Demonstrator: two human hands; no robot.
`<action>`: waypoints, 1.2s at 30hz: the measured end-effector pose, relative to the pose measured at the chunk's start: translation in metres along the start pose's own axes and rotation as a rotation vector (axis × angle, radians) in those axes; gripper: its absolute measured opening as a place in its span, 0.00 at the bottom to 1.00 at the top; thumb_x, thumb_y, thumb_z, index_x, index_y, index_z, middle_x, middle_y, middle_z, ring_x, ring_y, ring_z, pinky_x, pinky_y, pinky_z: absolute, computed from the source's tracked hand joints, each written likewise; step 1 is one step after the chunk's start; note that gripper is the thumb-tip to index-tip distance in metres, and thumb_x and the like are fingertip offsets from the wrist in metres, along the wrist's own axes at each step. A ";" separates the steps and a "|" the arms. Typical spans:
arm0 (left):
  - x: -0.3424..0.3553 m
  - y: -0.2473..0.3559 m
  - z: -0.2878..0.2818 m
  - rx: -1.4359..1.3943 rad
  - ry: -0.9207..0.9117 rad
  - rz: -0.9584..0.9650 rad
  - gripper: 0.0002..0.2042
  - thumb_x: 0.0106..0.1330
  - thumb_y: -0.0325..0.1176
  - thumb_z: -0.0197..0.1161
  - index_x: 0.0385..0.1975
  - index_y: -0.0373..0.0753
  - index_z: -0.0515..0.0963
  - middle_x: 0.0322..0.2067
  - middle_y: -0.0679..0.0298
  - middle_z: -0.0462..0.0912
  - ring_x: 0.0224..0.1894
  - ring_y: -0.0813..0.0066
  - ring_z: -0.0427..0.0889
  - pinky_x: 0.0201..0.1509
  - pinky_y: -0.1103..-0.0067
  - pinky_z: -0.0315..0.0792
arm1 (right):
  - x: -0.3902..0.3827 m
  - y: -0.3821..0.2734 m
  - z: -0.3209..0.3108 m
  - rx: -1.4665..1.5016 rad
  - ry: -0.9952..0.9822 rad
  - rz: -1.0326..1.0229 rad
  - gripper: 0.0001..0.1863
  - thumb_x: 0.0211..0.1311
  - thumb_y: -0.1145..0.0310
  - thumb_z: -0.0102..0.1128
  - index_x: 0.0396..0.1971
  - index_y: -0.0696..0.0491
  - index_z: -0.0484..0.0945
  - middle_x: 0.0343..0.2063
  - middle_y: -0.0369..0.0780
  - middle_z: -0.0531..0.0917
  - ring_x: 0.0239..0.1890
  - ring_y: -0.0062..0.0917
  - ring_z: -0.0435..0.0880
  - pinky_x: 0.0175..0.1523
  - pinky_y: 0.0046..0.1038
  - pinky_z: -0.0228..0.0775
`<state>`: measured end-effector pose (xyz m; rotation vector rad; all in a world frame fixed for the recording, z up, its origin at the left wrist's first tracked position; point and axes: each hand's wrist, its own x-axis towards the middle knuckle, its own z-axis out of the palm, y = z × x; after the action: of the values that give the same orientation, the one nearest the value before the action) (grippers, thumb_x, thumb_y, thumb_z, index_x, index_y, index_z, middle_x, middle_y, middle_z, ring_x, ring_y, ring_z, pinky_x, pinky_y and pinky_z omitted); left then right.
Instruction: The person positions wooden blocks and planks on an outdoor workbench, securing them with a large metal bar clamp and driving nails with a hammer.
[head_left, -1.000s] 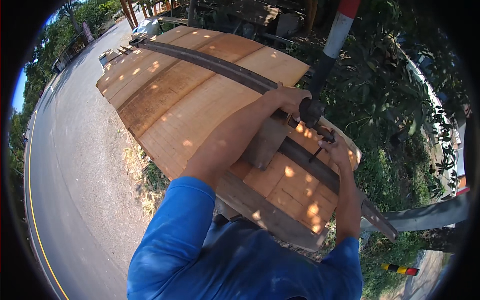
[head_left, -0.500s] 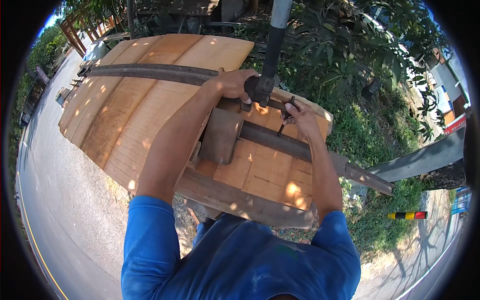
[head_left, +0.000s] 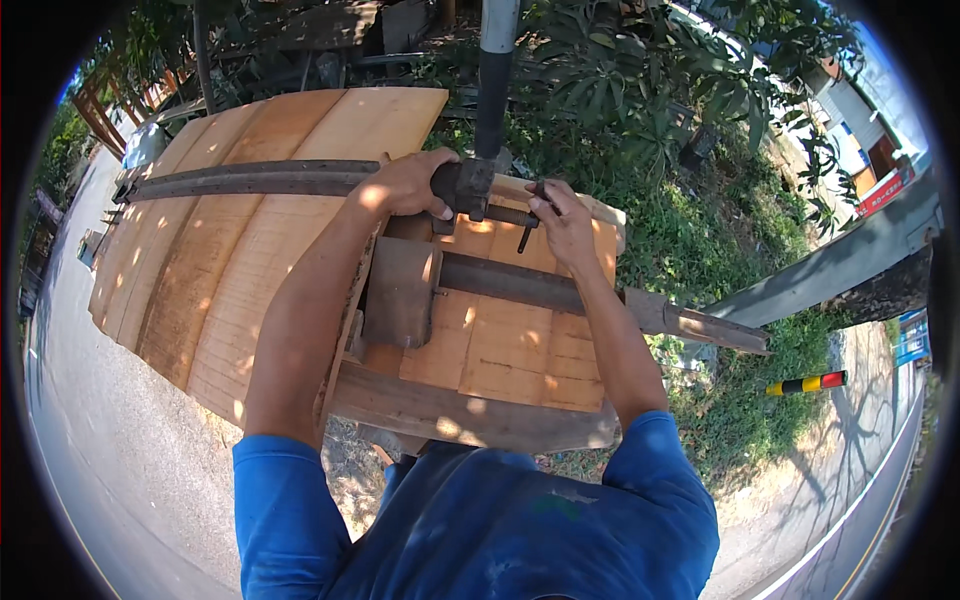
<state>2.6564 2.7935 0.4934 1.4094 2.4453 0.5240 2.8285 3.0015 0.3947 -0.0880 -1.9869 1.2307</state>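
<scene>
A: What lies at the left?

B: Wooden planks (head_left: pixel 215 270), side by side, with a long metal bar (head_left: pixel 250 178) across their far part, seemingly laid there to span every joint.

A: And the left hand (head_left: pixel 405 185)?

B: Fingers and thumb wrap the left side of a dark clamp head (head_left: pixel 472 185), just right of the planks, presumably to steady it. Nearer sits a brown block (head_left: pixel 400 290); I can't tell why.

A: Further right?

B: A threaded screw (head_left: pixel 512 215) sticks out rightward from the clamp head, with a thin crossbar (head_left: pixel 525 238) at its end. The right hand (head_left: pixel 568 228) grasps the crossbar's far end between thumb and fingers, probably for leverage.

A: Below that?

B: A second metal bar (head_left: pixel 515 281) runs rightward from the block, over pale boards (head_left: pixel 500 345).
</scene>
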 end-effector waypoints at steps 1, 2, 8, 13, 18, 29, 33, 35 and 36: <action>0.003 0.002 0.000 -0.009 0.003 0.032 0.43 0.43 0.35 0.79 0.64 0.40 0.66 0.54 0.50 0.79 0.59 0.52 0.76 0.63 0.66 0.67 | -0.001 -0.001 -0.004 0.016 0.035 -0.094 0.12 0.66 0.66 0.62 0.38 0.61 0.81 0.29 0.38 0.81 0.31 0.19 0.75 0.38 0.25 0.67; 0.007 0.004 0.000 -0.004 0.010 0.031 0.42 0.44 0.35 0.79 0.64 0.40 0.66 0.54 0.50 0.79 0.59 0.52 0.75 0.64 0.66 0.67 | 0.008 -0.001 -0.008 -0.015 0.048 -0.099 0.12 0.66 0.66 0.62 0.38 0.61 0.81 0.29 0.38 0.81 0.31 0.19 0.75 0.38 0.25 0.67; 0.001 0.015 0.003 0.023 0.010 0.009 0.43 0.44 0.35 0.78 0.64 0.40 0.66 0.58 0.49 0.75 0.63 0.52 0.72 0.67 0.67 0.64 | 0.028 -0.027 -0.003 0.075 -0.023 0.298 0.09 0.68 0.68 0.60 0.35 0.60 0.79 0.26 0.33 0.76 0.29 0.15 0.69 0.36 0.21 0.63; -0.001 0.012 0.003 -0.016 0.031 -0.002 0.43 0.43 0.36 0.78 0.65 0.40 0.66 0.60 0.51 0.74 0.65 0.52 0.70 0.71 0.66 0.59 | -0.018 -0.024 -0.009 -0.182 -0.008 -0.288 0.12 0.56 0.72 0.66 0.38 0.60 0.79 0.38 0.43 0.80 0.39 0.37 0.79 0.45 0.34 0.73; -0.003 0.012 0.000 -0.013 0.006 -0.049 0.44 0.42 0.40 0.78 0.65 0.44 0.66 0.59 0.54 0.76 0.65 0.54 0.70 0.72 0.53 0.47 | -0.052 -0.043 -0.037 -0.346 -0.397 -0.564 0.16 0.53 0.73 0.68 0.43 0.57 0.79 0.44 0.45 0.79 0.50 0.39 0.78 0.54 0.37 0.75; 0.009 0.009 0.011 -0.032 0.031 -0.053 0.48 0.39 0.46 0.80 0.66 0.46 0.66 0.59 0.56 0.77 0.66 0.57 0.70 0.75 0.46 0.34 | -0.016 0.015 -0.025 0.700 -0.410 0.732 0.23 0.61 0.77 0.64 0.56 0.56 0.71 0.42 0.41 0.81 0.42 0.28 0.84 0.49 0.31 0.79; -0.005 0.003 0.000 -0.031 0.048 -0.051 0.47 0.39 0.46 0.79 0.66 0.46 0.67 0.61 0.57 0.75 0.66 0.57 0.70 0.74 0.44 0.36 | -0.010 0.009 -0.005 0.584 -0.420 0.719 0.24 0.62 0.78 0.63 0.58 0.56 0.71 0.43 0.42 0.82 0.44 0.29 0.84 0.50 0.32 0.78; 0.001 0.002 0.003 -0.022 0.002 -0.090 0.46 0.40 0.48 0.78 0.65 0.47 0.68 0.63 0.60 0.74 0.66 0.57 0.70 0.71 0.40 0.40 | -0.006 0.007 -0.010 0.807 -0.235 0.842 0.17 0.67 0.69 0.62 0.53 0.57 0.76 0.42 0.41 0.84 0.43 0.26 0.84 0.49 0.30 0.78; 0.002 0.027 0.001 0.045 -0.005 -0.111 0.45 0.41 0.44 0.78 0.65 0.44 0.67 0.60 0.56 0.76 0.66 0.56 0.69 0.73 0.49 0.42 | -0.004 0.010 -0.014 0.710 -0.144 0.795 0.15 0.70 0.65 0.59 0.49 0.59 0.79 0.42 0.41 0.84 0.45 0.24 0.83 0.48 0.29 0.78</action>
<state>2.6766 2.8073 0.5038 1.2809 2.5279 0.4431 2.8372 3.0154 0.3872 -0.4712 -1.5324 2.4414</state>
